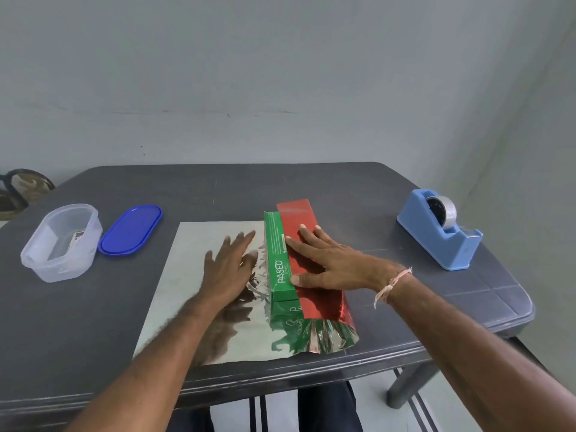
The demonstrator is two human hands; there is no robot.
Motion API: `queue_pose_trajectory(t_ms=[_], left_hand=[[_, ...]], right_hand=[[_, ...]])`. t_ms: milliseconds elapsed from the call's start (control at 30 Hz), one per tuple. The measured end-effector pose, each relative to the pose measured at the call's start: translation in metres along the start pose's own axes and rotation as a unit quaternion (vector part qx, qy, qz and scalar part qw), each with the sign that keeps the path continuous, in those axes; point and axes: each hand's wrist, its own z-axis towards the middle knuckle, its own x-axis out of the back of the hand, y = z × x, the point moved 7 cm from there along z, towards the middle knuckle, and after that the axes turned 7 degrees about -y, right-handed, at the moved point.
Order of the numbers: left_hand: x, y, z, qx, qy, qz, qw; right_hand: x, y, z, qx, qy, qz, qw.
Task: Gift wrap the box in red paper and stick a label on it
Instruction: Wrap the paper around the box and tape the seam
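a: where are we keeping the hands?
b: we are laying the left hand (229,268) flat, fingers spread, on the wrapping paper (193,275), silver side up. we are pressing the right hand (327,263), fingers splayed, on the red flap covering the green box (279,269) at mid-table.
a: farther back?
b: we are seeing the tape dispenser (439,235), clear container (62,241) and blue lid (131,229).

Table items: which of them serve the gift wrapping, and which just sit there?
In use: green box, red paper with its silver side up, tape dispenser, left hand, right hand.

Lying about: clear container (contents unclear), blue lid.
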Motion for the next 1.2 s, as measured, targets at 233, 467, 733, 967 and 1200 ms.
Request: queue_pose_trajectory(t_ms=[233,467,733,967,1200], left_hand=[[0.003,-0.037,-0.01,0.016,-0.029,0.177,0.984],[0.016,-0.026,-0.004,0.048,-0.015,0.088,0.995],[0.008,0.053,0.001,-0.067,-0.018,-0.324,0.943],[-0.002,0.058,-0.001,-0.095,-0.101,-0.367,0.92],[-0.003,0.065,-0.002,-0.092,-0.164,-0.359,0.914]], right_hand=[[0.001,0.0,-0.001,-0.009,-0.016,0.003,1.0],[-0.001,0.0,-0.002,-0.003,-0.018,0.032,0.999],[-0.001,-0.002,-0.003,-0.002,-0.001,0.046,0.999],[0.001,-0.003,-0.009,0.022,0.026,0.091,0.995],[-0.001,-0.003,-0.008,0.038,0.041,0.115,0.992]])
